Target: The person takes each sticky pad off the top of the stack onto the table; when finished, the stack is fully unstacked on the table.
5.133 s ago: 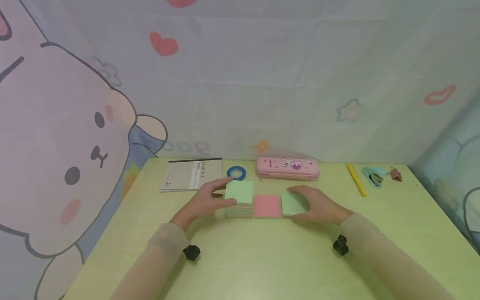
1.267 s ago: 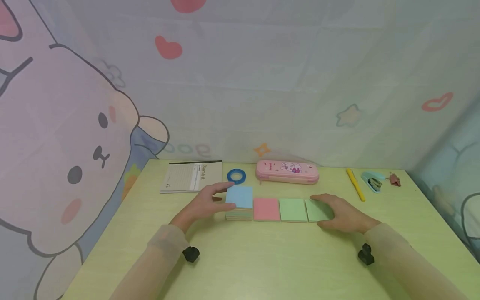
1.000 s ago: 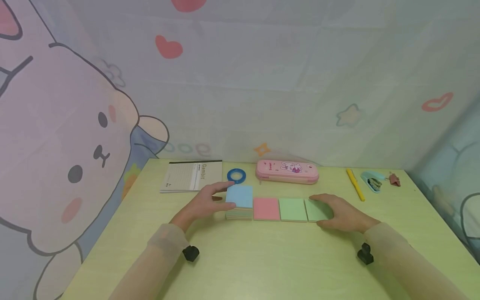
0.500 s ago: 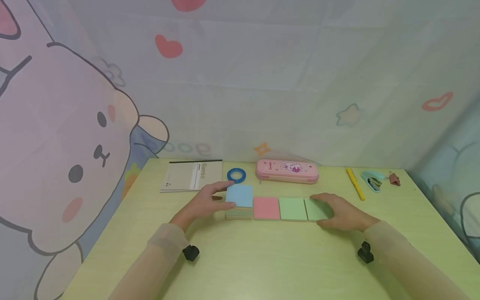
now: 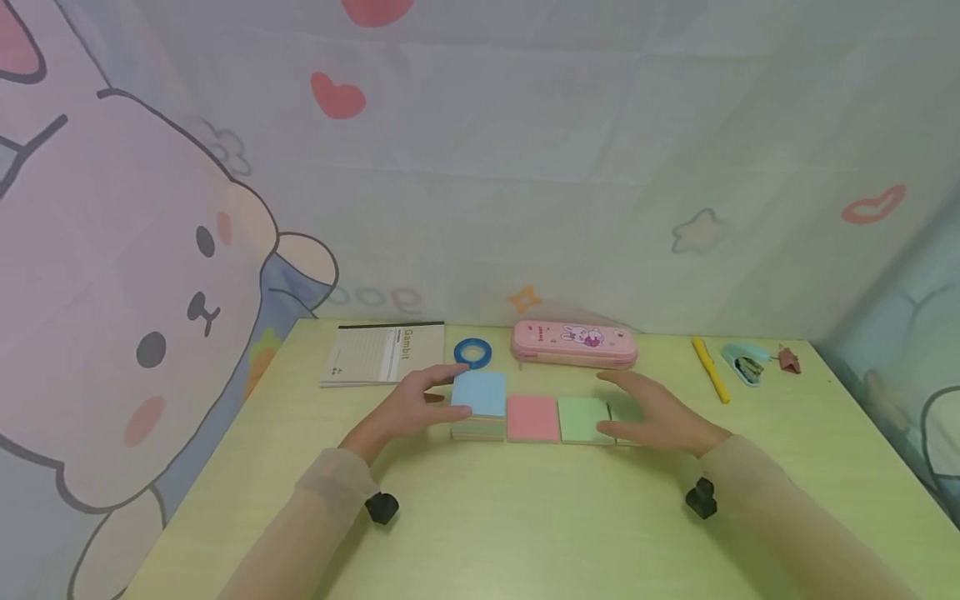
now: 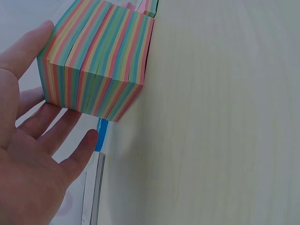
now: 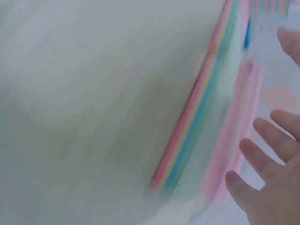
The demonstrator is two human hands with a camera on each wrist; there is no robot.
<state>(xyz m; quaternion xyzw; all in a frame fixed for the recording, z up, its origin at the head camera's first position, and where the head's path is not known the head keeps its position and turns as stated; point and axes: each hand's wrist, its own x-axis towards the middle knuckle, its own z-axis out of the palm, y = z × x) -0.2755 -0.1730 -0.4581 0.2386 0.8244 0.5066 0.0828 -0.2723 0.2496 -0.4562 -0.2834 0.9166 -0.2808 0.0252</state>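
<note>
While my left hand (image 5: 408, 410) grips the blue-topped stack (image 5: 478, 402) at the row's left end, my right hand (image 5: 660, 417) has left the outer green pad (image 5: 624, 410) it was around half a second ago, and is now raised farther left, thumb and fingers spread apart. The pink pad (image 5: 533, 418) and inner green pad (image 5: 583, 418) lie unmoved beside the stack. My right hand hides most of the outer pad; its wrist view blurs the pencil case (image 5: 573, 345).
</note>
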